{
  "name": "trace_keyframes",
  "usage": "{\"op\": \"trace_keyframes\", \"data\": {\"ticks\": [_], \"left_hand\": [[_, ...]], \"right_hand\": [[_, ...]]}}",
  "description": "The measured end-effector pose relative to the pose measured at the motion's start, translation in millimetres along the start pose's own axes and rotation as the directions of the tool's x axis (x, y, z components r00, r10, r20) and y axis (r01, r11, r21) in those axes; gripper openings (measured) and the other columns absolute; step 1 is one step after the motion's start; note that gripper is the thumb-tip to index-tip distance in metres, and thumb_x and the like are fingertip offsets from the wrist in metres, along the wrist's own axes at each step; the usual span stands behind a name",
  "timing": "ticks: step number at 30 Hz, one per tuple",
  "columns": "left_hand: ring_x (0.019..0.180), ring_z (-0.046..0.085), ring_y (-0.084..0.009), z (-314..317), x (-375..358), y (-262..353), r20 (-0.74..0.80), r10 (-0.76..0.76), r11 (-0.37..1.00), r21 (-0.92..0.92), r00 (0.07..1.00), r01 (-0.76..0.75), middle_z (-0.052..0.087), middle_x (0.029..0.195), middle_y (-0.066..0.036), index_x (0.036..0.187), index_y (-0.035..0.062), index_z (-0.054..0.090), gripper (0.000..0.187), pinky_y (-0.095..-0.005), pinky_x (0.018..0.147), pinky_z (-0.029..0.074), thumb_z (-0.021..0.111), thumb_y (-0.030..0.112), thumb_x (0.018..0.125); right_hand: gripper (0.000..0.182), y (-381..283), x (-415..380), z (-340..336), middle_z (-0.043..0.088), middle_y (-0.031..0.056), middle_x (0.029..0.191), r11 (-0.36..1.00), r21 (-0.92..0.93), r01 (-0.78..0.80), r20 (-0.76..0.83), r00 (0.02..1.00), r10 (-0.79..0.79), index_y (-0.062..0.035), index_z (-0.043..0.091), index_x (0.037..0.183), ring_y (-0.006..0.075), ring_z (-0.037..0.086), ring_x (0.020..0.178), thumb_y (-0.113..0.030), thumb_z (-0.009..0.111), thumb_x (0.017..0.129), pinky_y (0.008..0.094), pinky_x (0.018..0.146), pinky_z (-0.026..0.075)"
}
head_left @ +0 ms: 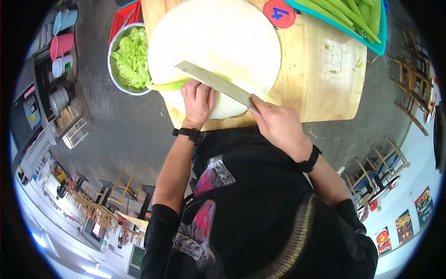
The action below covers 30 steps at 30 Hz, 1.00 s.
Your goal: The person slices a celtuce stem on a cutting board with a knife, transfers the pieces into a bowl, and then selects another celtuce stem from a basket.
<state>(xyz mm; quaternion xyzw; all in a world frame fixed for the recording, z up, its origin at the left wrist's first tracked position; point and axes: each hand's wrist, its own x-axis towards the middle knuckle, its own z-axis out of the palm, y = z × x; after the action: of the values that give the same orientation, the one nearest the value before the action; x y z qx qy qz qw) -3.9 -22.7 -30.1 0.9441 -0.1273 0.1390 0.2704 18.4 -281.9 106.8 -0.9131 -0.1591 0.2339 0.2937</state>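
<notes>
A large round white cutting board [213, 35] lies on the wooden table in front of me. On its near part rests a long pale-green vegetable [169, 86], peeled-looking, of a kind I cannot make out. My left hand [198, 102] presses it down with curled fingers. My right hand [281, 124] is closed around the handle end of a cleaver [216, 84]. The blade slants up to the left, over the vegetable and close to my left fingertips. Whether the edge touches the vegetable is hidden.
Left of the board is a metal bowl [113, 76] of sliced green vegetable [132, 58], with a red tray [121, 22] behind. At the upper right, a teal basket [382, 42] holds several long green vegetables [353, 14]. A red disc marked 4 [278, 14] sits beside the board. Scraps dot the wooden table [325, 93].
</notes>
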Motion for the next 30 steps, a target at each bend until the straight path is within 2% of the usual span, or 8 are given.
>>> {"op": "trace_keyframes", "data": {"ticks": [1, 4, 12, 22, 23, 25, 26, 30], "left_hand": [[0.114, 0.055, -0.0399, -1, -1, 0, 0.012, -0.021, 1.0, 0.016, 1.0, 0.021, 0.058, 0.123, -0.019, 0.118, 0.0041, 0.063, 0.04, -0.0505, 0.099, 0.043, 0.078, 0.003, 0.08], [0.115, 0.054, -0.0429, -3, -3, -1, 0.02, -0.036, 0.999, 0.019, 0.999, 0.035, 0.058, 0.125, -0.021, 0.117, 0.0025, 0.065, 0.041, -0.0522, 0.099, 0.043, 0.078, 0.002, 0.078], [0.113, 0.055, -0.0439, -2, -1, -1, -0.02, -0.006, 1.0, -0.021, 1.0, 0.006, 0.06, 0.123, -0.022, 0.114, 0.002, 0.067, 0.04, -0.0536, 0.099, 0.044, 0.078, 0.003, 0.076], [0.114, 0.056, -0.0432, -1, 2, 1, -0.032, -0.046, 0.998, -0.036, 0.998, 0.045, 0.061, 0.122, -0.02, 0.114, 0.0015, 0.067, 0.038, -0.0532, 0.1, 0.044, 0.08, 0.007, 0.078], [0.115, 0.056, -0.043, 0, 1, 1, -0.036, -0.048, 0.998, -0.037, 0.998, 0.046, 0.061, 0.122, -0.02, 0.114, 0.0017, 0.068, 0.038, -0.053, 0.101, 0.043, 0.08, 0.008, 0.079], [0.116, 0.056, -0.0401, 0, 4, 1, -0.041, -0.047, 0.999, -0.027, 0.998, 0.045, 0.062, 0.122, -0.017, 0.113, 0.0036, 0.068, 0.037, -0.0519, 0.1, 0.043, 0.082, 0.011, 0.079], [0.117, 0.057, -0.0372, -1, 5, 1, -0.045, -0.044, 0.999, -0.019, 0.998, 0.043, 0.063, 0.121, -0.015, 0.112, 0.0055, 0.069, 0.036, -0.0507, 0.099, 0.043, 0.083, 0.013, 0.08], [0.117, 0.057, -0.037, 0, 6, 0, -0.044, -0.039, 0.999, -0.019, 0.998, 0.038, 0.063, 0.121, -0.014, 0.112, 0.0054, 0.069, 0.036, -0.05, 0.098, 0.043, 0.083, 0.015, 0.081]], "right_hand": [[0.03, -6, -1, 0, 0.071, 0.0139, 0.075, 0.998, -0.037, 0.045, -0.045, 0.998, -0.047, -0.0026, 0.065, 0.123, 0.0335, 0.072, 0.067, -0.024, 0.065, 0.101, 0.0451, 0.058, 0.055], [0.03, -17, -3, -2, 0.072, 0.0138, 0.074, 0.994, -0.109, 0.028, -0.006, 1.0, -0.029, -0.0022, 0.065, 0.121, 0.0339, 0.072, 0.066, -0.025, 0.064, 0.102, 0.045, 0.058, 0.055], [0.029, -18, -14, 5, 0.072, 0.0156, 0.074, 0.989, -0.146, 0.021, -0.012, 1.0, -0.023, -0.0009, 0.064, 0.118, 0.0348, 0.073, 0.068, -0.025, 0.062, 0.103, 0.0467, 0.06, 0.056], [0.028, -19, -15, 5, 0.073, 0.0171, 0.076, 0.979, -0.201, 0.035, -0.004, 0.999, -0.036, -0.0001, 0.062, 0.117, 0.036, 0.073, 0.07, -0.025, 0.061, 0.104, 0.047, 0.06, 0.056], [0.028, -19, -14, 5, 0.073, 0.0171, 0.076, 0.979, -0.201, 0.038, -0.002, 0.999, -0.04, -0.0001, 0.062, 0.117, 0.036, 0.073, 0.07, -0.025, 0.061, 0.104, 0.047, 0.06, 0.056], [0.032, -20, -14, 3, 0.074, 0.0182, 0.083, 0.981, -0.191, -0.016, 0.035, 0.999, 0.023, -0.0028, 0.066, 0.128, 0.0368, 0.072, 0.073, -0.025, 0.061, 0.105, 0.0474, 0.063, 0.056], [0.032, -21, -14, 4, 0.074, 0.0182, 0.083, 0.982, -0.19, -0.015, 0.035, 0.999, 0.022, -0.0028, 0.066, 0.128, 0.0368, 0.072, 0.073, -0.025, 0.061, 0.105, 0.0474, 0.063, 0.056], [0.032, -19, -13, 6, 0.074, 0.0186, 0.084, 0.978, -0.205, -0.019, 0.024, 0.999, 0.025, -0.0038, 0.066, 0.127, 0.0373, 0.072, 0.073, -0.026, 0.061, 0.106, 0.048, 0.064, 0.056]]}}
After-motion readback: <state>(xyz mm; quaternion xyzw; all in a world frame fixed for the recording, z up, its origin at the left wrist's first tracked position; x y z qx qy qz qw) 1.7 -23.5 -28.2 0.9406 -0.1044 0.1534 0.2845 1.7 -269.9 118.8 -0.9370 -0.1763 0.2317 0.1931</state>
